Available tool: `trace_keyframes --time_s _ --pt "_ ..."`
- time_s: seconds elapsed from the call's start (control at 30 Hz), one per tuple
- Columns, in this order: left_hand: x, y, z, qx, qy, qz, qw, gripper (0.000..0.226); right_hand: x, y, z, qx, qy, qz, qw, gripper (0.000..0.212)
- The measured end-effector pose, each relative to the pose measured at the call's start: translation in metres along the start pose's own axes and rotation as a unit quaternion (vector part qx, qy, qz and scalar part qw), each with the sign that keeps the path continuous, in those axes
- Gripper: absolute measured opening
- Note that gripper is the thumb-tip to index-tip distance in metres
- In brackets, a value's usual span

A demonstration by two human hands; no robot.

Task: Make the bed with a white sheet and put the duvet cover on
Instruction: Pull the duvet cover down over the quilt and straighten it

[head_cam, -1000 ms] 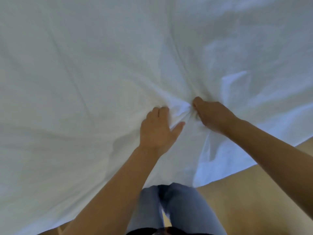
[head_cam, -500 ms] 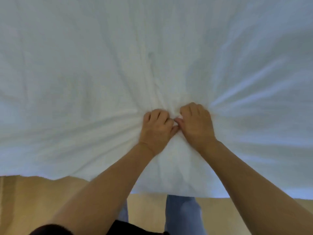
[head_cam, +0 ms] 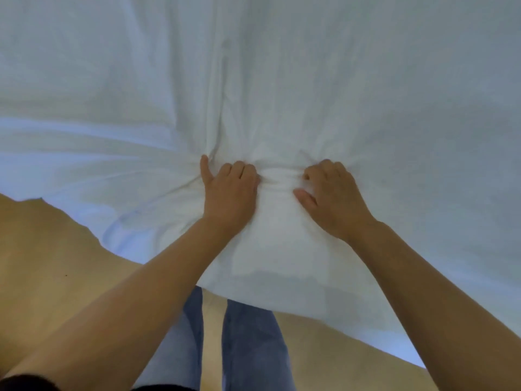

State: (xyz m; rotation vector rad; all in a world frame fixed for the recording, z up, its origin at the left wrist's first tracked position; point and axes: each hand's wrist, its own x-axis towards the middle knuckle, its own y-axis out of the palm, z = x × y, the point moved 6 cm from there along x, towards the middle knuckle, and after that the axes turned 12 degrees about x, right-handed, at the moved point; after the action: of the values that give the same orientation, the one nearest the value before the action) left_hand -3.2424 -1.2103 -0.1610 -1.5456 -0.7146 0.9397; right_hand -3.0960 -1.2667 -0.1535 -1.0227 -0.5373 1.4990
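Observation:
A white sheet [head_cam: 282,80] fills nearly the whole view, spread out ahead of me with its near edge hanging over the floor. My left hand [head_cam: 229,191] grips a bunch of the sheet, fingers curled into the cloth and the little finger sticking up. My right hand [head_cam: 332,196] grips the sheet a short way to the right, fingers curled in and thumb pressed on the fabric. A tight ridge of gathered cloth runs between the two hands. Creases fan out from both grips. The bed under the sheet is hidden.
A light wooden floor [head_cam: 48,263] shows below the sheet's edge at left and lower right. My legs in blue jeans [head_cam: 248,342] stand right under the hanging edge.
My hands, which were touching half a second ago, have moved apart along the sheet. The sheet's near edge has shifted and more floor shows at the left.

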Motion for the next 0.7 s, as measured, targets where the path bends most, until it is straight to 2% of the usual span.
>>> trace_keyframes --time_s 0.07,0.13,0.17,0.27,0.33,0.43,0.53,0.6,0.7 --pt "-0.008 0.002 -0.021 -0.022 0.002 -0.017 1.0 0.018 -0.015 0.003 -0.012 -0.006 0.001 0.043 0.999 0.062" --pt "-0.023 -0.001 -0.052 -0.063 0.012 -0.016 0.998 0.029 -0.022 0.006 -0.017 -0.024 -0.014 0.056 0.998 0.072" --pt "-0.032 0.0 -0.065 -0.091 0.011 0.004 0.996 0.035 -0.024 0.007 -0.015 -0.028 -0.031 0.046 0.998 0.065" --pt "-0.046 0.005 -0.081 -0.122 -0.004 0.036 0.992 0.051 -0.027 0.003 -0.007 -0.06 -0.104 -0.062 0.991 0.027" --pt "-0.046 0.008 -0.076 -0.115 0.024 0.01 0.993 0.057 -0.027 0.004 -0.002 -0.078 -0.138 -0.091 0.983 0.022" --pt "-0.05 0.01 -0.054 -0.059 0.046 -0.088 0.993 0.052 -0.027 0.001 0.0 -0.097 -0.183 -0.129 0.97 0.017" --pt "-0.057 0.011 -0.04 -0.025 0.034 -0.148 0.988 0.025 -0.037 -0.003 0.002 -0.108 -0.226 -0.163 0.954 0.022" --pt "-0.056 0.011 -0.041 -0.034 0.017 -0.152 0.988 0.008 -0.041 -0.005 0.006 -0.109 -0.249 -0.167 0.948 0.021" --pt "-0.055 0.0 -0.049 -0.13 -0.004 -0.105 0.986 0.009 -0.044 -0.015 0.012 -0.093 -0.237 -0.166 0.953 0.02"
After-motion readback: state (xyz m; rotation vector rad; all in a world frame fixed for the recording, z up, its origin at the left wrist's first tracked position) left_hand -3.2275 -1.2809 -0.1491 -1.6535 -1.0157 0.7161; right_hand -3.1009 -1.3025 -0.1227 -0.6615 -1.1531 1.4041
